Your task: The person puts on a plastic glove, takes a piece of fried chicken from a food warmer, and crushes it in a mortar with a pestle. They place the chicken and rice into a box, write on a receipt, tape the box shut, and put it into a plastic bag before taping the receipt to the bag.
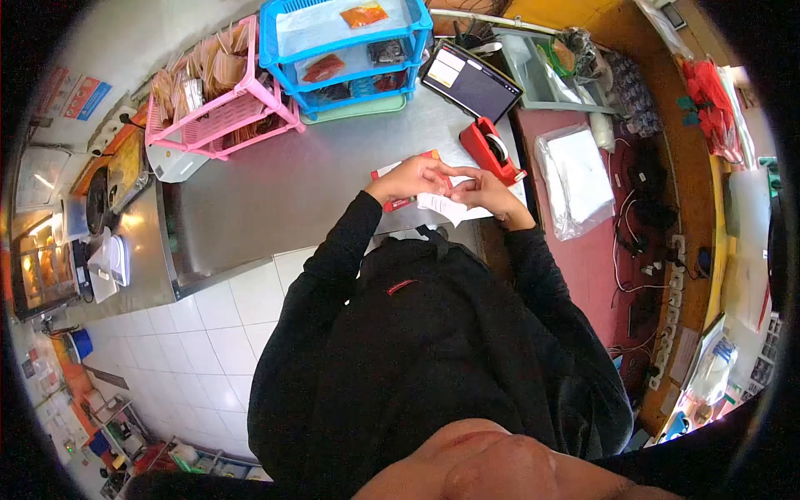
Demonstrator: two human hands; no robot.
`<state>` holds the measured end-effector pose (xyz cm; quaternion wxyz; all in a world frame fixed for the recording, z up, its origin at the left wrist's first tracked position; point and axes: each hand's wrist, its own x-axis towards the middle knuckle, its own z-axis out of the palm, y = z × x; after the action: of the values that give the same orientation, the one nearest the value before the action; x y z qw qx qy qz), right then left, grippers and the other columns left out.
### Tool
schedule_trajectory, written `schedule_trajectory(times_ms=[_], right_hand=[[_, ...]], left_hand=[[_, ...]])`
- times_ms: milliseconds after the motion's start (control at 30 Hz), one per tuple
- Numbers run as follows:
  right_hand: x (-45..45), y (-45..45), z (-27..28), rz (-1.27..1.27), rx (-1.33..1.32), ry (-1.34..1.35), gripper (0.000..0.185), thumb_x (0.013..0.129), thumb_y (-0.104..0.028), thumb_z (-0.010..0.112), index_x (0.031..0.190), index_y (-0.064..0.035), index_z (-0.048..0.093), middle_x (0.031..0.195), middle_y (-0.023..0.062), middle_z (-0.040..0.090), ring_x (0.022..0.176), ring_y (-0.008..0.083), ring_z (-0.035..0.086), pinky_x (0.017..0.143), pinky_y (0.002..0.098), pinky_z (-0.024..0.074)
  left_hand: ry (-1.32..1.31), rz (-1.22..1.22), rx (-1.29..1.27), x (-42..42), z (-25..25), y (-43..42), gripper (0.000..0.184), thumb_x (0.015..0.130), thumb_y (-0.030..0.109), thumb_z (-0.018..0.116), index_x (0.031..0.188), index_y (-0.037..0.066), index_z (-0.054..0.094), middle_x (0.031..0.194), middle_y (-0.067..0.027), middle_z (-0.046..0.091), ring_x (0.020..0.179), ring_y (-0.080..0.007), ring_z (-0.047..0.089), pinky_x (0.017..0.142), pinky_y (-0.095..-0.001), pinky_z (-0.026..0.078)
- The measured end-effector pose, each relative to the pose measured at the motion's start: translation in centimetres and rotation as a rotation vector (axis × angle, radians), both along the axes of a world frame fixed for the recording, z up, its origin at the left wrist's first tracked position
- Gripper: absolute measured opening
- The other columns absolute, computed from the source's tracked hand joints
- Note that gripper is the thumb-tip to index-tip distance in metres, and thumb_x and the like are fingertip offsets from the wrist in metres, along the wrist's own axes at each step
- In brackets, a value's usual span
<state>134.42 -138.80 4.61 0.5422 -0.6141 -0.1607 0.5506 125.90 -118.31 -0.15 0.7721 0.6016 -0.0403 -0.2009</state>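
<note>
My left hand [414, 181] and my right hand [486, 194] meet over the near edge of the metal counter, fingertips close together. Between them is a small white printed paper slip [442, 206] that looks like a receipt, hanging below the fingers. Both hands are closed on it, though the fingers hide part of the slip. Beneath my left hand lies a flat red and white item [395, 204], mostly covered, whose kind I cannot make out. Just beyond my right hand stands a red tape dispenser [492, 152] with a roll in it.
A tablet [472, 81] leans behind the tape dispenser. Stacked blue trays [344, 58] hold packets, and a pink rack [204, 129] holds paper bags. On the right, a clear-wrapped white pack [575, 179] lies on a reddish surface near cables. A grey bin [533, 71] stands at the back.
</note>
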Motion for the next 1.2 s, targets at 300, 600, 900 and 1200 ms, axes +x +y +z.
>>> schedule_trajectory(times_ms=[300,600,900,1200], right_hand=[[0.1,0.3,-0.9,0.047,0.021,-0.085,0.042,0.08,0.001,0.066,0.12,-0.0021,0.054,0.085,0.003,0.065,0.077,0.0089,0.061,0.069,0.0225,0.0477],[-2.0,5.5,-15.0,-0.241,-0.212,-0.808,0.019,0.077,-0.007,0.061,0.093,-0.0042,0.068,0.073,0.0145,0.065,0.066,0.0229,0.064,0.064,0.0322,0.0504],[4.9,-1.6,-8.9,-0.263,-0.433,-1.145,0.027,0.082,0.001,0.061,0.108,-0.0042,0.064,0.097,0.0094,0.065,0.071,0.0137,0.064,0.062,0.0244,0.0535],[13.4,-7.3,-10.2,-0.325,-0.567,-0.257,0.041,0.086,-0.021,0.067,0.116,0.0024,0.054,0.087,0.01,0.063,0.061,0.0149,0.064,0.055,0.0247,0.0552]], left_hand=[[0.01,-0.086,0.159,-1.3,1.9,3.3,0.042,0.077,0.007,0.073,0.118,0.005,0.06,0.094,-0.0073,0.068,0.082,-0.009,0.063,0.07,-0.0226,0.048],[-0.327,0.522,1.318,-0.4,-7.9,1.8,0.05,0.071,0.037,0.073,0.117,0.023,0.063,0.128,-0.0037,0.049,0.118,-0.0254,0.044,0.095,-0.0462,0.031],[-0.282,0.552,1.188,-4.2,-12.9,-0.8,0.059,0.077,0.05,0.066,0.129,0.023,0.054,0.14,0.0017,0.043,0.133,-0.0229,0.034,0.11,-0.0509,0.016],[-0.327,0.661,1.157,-4.1,-13.4,-0.7,0.072,0.067,0.056,0.074,0.128,0.024,0.055,0.138,0.0028,0.048,0.13,-0.0216,0.039,0.107,-0.0512,0.021]])
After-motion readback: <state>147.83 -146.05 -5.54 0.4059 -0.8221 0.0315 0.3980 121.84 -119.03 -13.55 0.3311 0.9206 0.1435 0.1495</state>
